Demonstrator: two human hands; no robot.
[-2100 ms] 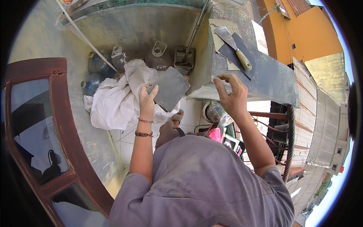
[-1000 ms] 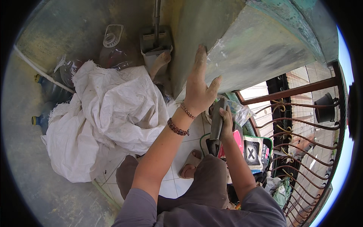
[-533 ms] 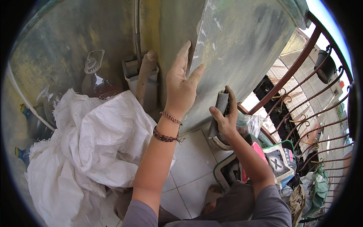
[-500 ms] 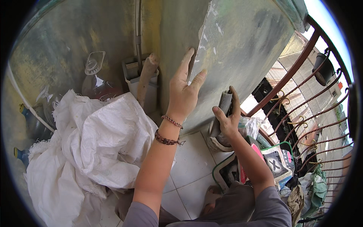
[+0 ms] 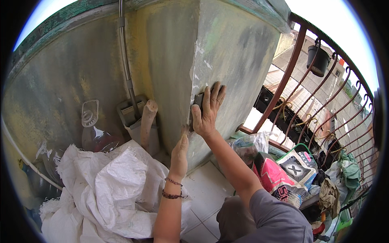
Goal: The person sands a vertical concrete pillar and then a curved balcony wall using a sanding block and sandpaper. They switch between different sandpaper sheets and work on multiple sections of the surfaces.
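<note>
My right hand (image 5: 207, 117) presses a dark grey, block-like piece (image 5: 198, 99) flat against the painted wall (image 5: 239, 52), just right of its corner edge. The thumb lies over the near end of the piece, and dusty fingers cover much of the rest. Lower down at the same corner is my left hand (image 5: 179, 158), seen edge-on with its fingers stretched up along the wall. It wears two braided bracelets (image 5: 173, 196); whether anything lies under its fingers is hidden. Pale chipped patches run up the corner above both hands.
A white woven sack (image 5: 101, 186) lies at left, near a clear plastic jug (image 5: 97, 135). A grey bucket (image 5: 133, 121) with a metal pole and a wooden post (image 5: 148, 121) stand by the wall. At right are filled bags (image 5: 275, 172) and a metal railing (image 5: 300, 52).
My right hand has moved up and left, bringing the dark grey piece from mid-air onto the wall. My left hand has slid down the corner. The view has tilted up and shifted right.
</note>
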